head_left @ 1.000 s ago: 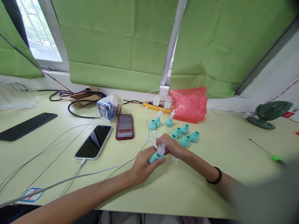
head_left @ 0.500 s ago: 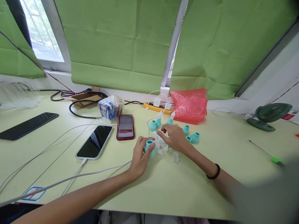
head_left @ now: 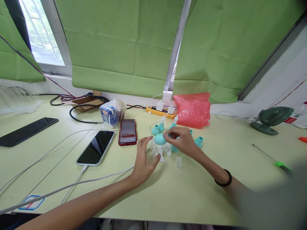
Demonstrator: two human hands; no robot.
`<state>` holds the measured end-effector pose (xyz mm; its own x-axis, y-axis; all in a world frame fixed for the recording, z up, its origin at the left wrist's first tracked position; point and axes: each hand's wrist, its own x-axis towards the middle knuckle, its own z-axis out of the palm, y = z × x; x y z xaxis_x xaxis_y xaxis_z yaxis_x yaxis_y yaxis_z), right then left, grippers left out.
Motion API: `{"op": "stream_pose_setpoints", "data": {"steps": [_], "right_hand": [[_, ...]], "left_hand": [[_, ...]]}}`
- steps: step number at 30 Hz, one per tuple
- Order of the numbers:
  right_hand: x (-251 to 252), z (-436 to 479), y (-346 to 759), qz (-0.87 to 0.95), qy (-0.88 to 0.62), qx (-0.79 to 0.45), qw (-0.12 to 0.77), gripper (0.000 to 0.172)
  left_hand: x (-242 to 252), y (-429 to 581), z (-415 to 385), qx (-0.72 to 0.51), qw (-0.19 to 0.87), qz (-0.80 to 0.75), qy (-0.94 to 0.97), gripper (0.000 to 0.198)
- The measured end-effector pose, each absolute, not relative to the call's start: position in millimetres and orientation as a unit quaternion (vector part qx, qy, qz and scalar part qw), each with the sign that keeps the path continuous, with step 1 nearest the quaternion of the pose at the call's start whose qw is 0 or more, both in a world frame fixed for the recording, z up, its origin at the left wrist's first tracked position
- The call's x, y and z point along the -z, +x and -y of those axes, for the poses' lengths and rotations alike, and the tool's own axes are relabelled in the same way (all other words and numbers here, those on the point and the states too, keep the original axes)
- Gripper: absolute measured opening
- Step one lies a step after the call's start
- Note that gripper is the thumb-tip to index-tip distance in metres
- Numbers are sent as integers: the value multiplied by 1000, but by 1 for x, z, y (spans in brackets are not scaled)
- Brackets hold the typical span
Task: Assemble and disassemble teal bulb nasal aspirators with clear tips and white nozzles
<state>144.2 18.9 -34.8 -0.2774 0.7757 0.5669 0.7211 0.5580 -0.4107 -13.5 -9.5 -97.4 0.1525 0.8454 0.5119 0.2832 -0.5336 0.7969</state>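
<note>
My right hand (head_left: 181, 140) pinches a teal squeeze bulb (head_left: 159, 139) by its neck end, and the bulb lies tipped on its side in the air or on the pile; which, I cannot tell. Just left of it, my left hand (head_left: 144, 161) holds nothing, its thumb and fingers spread apart. Between the hands is a pile of translucent white plastic tips (head_left: 162, 156). One clear piece (head_left: 179, 162) lies apart, nearer to me. More open-necked teal bulbs stand around, such as one bulb (head_left: 155, 130) behind and another bulb (head_left: 199, 141) at right. Two bulbs at the back carry white tips (head_left: 176, 119).
Behind stand a red bubble-wrap pouch (head_left: 193, 110) and an orange power strip (head_left: 159, 111). To the left are a red-cased phone (head_left: 127, 131), a charging phone (head_left: 96, 148) with white cables and a bagged blue package (head_left: 109, 113). A green fan (head_left: 273, 119) and screwdriver (head_left: 279, 164) are at right.
The teal bulb has passed from my left hand to my right and tipped over on its side. My left hand has opened. The view has shifted slightly.
</note>
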Motion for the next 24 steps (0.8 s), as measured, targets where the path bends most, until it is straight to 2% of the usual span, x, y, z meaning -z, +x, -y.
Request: {"op": "stream_pose_setpoints", "data": {"steps": [3,8,12,18,21,24], "right_hand": [[30,-40,165,763,-527,8,374,21],[40,-74,190,763,-590,7,265,22],[46,-84,193,797,-566,-16,208,22],[35,-80,160,847,-493,-4,199,22],[33,-80,135,887,-435,-28,154,19],[37,-85,115,912,-394,-47,102,27]], "left_hand": [[102,-15,7,-480,234,-436,724,53],[110,-16,2,-427,231,-455,747,57],[109,-17,-4,-412,169,-458,769,54],[111,-17,-5,-291,122,-456,833,56],[108,-16,-1,-294,115,-443,839,53],[101,-16,6,-308,108,-425,844,46]]}}
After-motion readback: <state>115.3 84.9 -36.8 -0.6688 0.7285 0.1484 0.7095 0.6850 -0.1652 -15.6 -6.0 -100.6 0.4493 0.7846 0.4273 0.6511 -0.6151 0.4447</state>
